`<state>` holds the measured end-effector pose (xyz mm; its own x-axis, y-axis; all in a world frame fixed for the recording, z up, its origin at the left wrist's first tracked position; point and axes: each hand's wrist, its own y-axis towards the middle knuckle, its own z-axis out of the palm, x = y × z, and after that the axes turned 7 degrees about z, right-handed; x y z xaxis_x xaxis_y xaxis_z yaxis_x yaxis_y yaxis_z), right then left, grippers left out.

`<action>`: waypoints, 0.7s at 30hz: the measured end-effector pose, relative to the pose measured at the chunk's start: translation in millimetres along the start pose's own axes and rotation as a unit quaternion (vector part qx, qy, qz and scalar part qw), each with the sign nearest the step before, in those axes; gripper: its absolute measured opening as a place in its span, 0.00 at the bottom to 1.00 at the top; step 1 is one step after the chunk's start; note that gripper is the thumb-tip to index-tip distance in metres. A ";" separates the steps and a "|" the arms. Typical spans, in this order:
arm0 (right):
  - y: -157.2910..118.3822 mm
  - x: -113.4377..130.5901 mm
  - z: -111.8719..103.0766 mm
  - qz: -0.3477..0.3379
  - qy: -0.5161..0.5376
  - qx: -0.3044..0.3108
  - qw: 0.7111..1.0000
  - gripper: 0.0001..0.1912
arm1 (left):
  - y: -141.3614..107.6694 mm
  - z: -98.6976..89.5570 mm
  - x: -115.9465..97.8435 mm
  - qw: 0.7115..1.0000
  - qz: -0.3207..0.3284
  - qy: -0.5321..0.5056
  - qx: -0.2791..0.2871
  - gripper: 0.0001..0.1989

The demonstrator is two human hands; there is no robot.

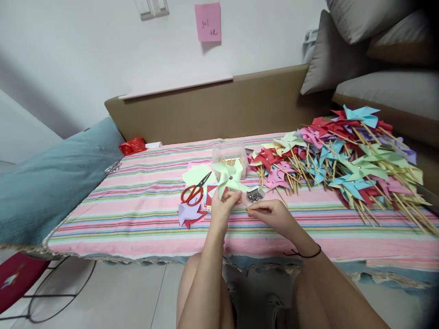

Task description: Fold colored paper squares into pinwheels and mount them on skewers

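Note:
My left hand [222, 201] is closed on a pale green paper pinwheel [230, 177] that has a silver pin at its centre. My right hand [272, 214] pinches the lower end of a thin wooden stick [245, 204], whose upper part runs up toward the pinwheel. Beyond my hands stands a clear plastic box [229, 150] with sticks in it. A small grey box of metal pins [255, 195] lies just above my right hand. Left of my left hand, red-handled scissors [195, 189] rest on pale green paper pieces [192, 175], with a purple cut piece [189, 212] below.
A large pile of coloured pinwheels [353, 167] covers the right of the striped cloth [130, 201]. Grey cushions [346, 50] are stacked at the back right. A red plastic bag [133, 146] lies at the back left, and a pink note [208, 22] hangs on the wall.

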<state>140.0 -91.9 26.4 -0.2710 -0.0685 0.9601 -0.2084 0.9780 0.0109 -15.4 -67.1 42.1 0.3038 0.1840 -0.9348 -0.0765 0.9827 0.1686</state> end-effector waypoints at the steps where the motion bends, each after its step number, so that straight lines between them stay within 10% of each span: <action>1: -0.5 1.3 1.0 0.002 0.005 0.005 1.000 0.10 | 0.2 0.2 0.7 1.000 0.002 0.006 -0.002 0.18; 13: 1.9 -10.0 -0.3 0.020 0.039 -0.088 0.995 0.11 | 2.3 -6.6 -1.8 0.994 -0.020 0.047 -0.095 0.14; 21: 2.9 -4.1 5.1 0.040 0.025 -0.090 0.995 0.11 | -1.6 -2.3 2.6 0.998 -0.024 0.048 -0.026 0.12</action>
<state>135.7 -89.8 21.0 -0.2325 0.0161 0.9725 -0.0161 0.9997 -0.0204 -16.7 -68.3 38.7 0.2164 0.1318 -0.9674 -0.1148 0.9874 0.1088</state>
